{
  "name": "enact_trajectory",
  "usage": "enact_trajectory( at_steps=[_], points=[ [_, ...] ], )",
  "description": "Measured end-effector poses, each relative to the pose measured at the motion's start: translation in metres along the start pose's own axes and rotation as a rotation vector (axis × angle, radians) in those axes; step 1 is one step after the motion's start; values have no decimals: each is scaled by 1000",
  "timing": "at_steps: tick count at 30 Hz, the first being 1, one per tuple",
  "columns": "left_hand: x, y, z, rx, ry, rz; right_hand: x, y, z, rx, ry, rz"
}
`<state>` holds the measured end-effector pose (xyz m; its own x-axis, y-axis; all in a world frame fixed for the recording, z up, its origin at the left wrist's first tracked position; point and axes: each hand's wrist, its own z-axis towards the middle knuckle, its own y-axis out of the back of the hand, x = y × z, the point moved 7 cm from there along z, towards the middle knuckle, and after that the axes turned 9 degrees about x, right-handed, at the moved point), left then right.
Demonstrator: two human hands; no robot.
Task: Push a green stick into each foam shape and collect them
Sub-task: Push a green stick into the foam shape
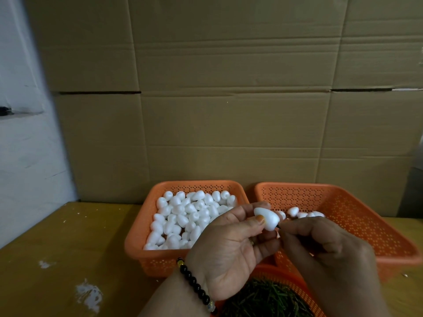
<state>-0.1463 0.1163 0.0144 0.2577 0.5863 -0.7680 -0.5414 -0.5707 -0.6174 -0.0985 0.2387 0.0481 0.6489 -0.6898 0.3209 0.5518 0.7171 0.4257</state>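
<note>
Yellow desk [68,236] against cardboard wall [229,88]. Left orange basket [137,239] full of foam shapes [183,216]; right basket [366,225] nearly bare. Left hand [229,243] pinching foam shape [266,218], right hand [325,250] pinching green stick [278,226] at its tip.

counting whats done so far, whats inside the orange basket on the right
A few white foam shapes lie in the right basket, near its back left corner. The right hand covers the near left part; any sticks aren't visible.

The scene was dim and warm-toned, lit softly from above. White foam pieces [190,216] glared, nearly blown out. The far cardboard wall [229,88] bowed with wide-angle distortion. The left wall [25,133] and right edge smeared with blur; the near desk [57,259] looked soft.
</note>
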Motion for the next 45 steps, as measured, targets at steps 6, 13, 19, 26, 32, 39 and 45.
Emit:
enact_trajectory(
  at_steps=[6, 13, 19, 26, 32, 39, 45],
  points=[
    [-1, 1, 0, 7, -25, 47, -3, -2, 0, -2, -64, 90],
    [-3, 3, -1, -9, -81, 141, -6, -6, 3, 100, -105, 93],
    [1, 4, 1, -46, -84, 262, 2, -7, 5, 126, -79, 56],
    [-2, 6, 0, -34, -94, 251, -2, -7, 4, 135, -134, 98],
    [-3, 10, 1, -52, -119, 286, -3, -10, 2, 187, -145, 86],
    [2, 14, 3, -108, -106, 357, -6, -11, 1, 152, -157, 105],
    [3, 17, 2, -143, -78, 444, -7, -10, 1, 142, -104, 94]
  ],
)
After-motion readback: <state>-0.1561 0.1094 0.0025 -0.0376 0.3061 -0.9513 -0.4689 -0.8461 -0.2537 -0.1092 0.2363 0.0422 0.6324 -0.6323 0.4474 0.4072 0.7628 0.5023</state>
